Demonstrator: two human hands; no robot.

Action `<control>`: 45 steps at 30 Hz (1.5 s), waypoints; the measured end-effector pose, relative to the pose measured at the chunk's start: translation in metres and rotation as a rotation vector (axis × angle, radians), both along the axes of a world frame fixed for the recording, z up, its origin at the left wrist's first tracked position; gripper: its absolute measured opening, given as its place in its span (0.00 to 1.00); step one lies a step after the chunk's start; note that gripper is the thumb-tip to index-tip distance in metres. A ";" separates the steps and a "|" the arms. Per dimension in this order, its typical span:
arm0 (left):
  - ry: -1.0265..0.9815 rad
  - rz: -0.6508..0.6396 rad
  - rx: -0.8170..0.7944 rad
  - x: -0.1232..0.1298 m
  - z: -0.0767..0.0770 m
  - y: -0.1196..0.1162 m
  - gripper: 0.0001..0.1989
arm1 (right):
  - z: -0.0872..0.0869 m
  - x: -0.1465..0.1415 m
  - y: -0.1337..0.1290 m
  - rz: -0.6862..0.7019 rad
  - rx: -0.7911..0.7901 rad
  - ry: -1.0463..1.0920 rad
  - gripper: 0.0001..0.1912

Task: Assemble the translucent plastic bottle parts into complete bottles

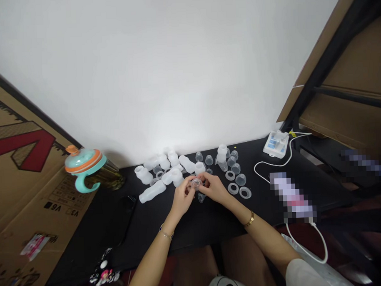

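Note:
My left hand point(183, 196) and my right hand point(215, 188) meet at the middle of the black table. Between their fingertips they pinch a translucent ring-shaped bottle collar point(196, 183), one hand on each side. Just below my right hand lies a small clear funnel-like piece point(201, 197). Behind my hands are several frosted white bottles, some upright, others on their sides, such as the long bottle point(152, 191) at the left. Clear dome caps point(241, 179) and loose collar rings point(245, 193) lie to the right of my right hand.
At the left, a teal and orange lidded jug point(85, 161) with a handle holds dark liquid, near a cardboard box point(67, 201). A white box point(276, 143) stands at the back right. A white cable point(272, 162) runs to a pixelated item point(292, 195) on the right.

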State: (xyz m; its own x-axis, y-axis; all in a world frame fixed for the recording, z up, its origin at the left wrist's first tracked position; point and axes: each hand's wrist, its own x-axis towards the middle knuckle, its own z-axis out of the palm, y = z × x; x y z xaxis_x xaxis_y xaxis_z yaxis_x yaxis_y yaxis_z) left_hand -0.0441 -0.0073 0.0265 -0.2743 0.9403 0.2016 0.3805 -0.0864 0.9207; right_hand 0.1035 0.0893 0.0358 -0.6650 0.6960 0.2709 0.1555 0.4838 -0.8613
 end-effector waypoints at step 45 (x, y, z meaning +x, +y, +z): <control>-0.048 0.074 0.004 0.000 0.000 -0.001 0.19 | 0.002 0.000 -0.002 0.031 0.041 0.002 0.06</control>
